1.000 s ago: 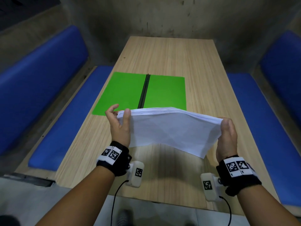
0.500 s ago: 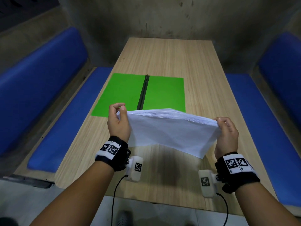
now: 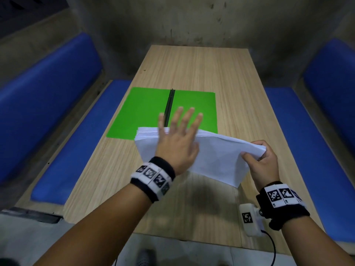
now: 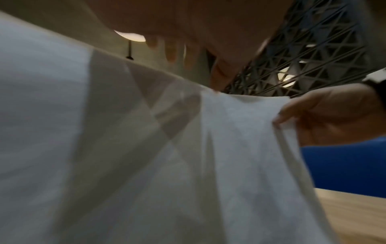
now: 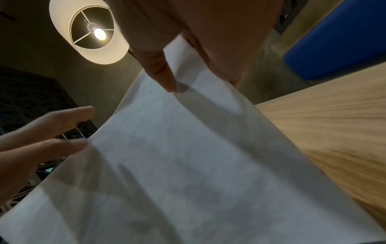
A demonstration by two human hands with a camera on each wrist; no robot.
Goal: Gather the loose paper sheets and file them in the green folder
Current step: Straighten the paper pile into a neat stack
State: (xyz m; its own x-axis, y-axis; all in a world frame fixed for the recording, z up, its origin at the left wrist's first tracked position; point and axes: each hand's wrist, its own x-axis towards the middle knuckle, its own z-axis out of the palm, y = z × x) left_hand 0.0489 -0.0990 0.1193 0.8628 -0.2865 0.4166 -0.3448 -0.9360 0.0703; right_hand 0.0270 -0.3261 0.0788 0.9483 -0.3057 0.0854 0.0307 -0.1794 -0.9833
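A white stack of paper sheets (image 3: pixel 221 156) hangs in the air above the table, just in front of the open green folder (image 3: pixel 142 110) with its black spine (image 3: pixel 170 104). My right hand (image 3: pixel 257 160) pinches the stack's right corner. My left hand (image 3: pixel 177 137) is spread flat, fingers straight, over the stack's left part; whether it touches the top sheet is unclear. In the left wrist view the paper (image 4: pixel 146 156) fills the frame, with the right hand (image 4: pixel 325 115) gripping its edge. In the right wrist view the paper (image 5: pixel 188 165) sags below my fingers (image 5: pixel 160 72).
The wooden table (image 3: pixel 201 73) stretches away to a concrete wall. Blue padded benches (image 3: pixel 57 131) (image 3: pixel 307 141) run along both sides. A lit lamp (image 5: pixel 92 31) hangs overhead.
My left hand has let go of the stack's left edge and moved over the top, fingers spread. The right hand still holds the right corner, and the stack has shifted toward the folder.
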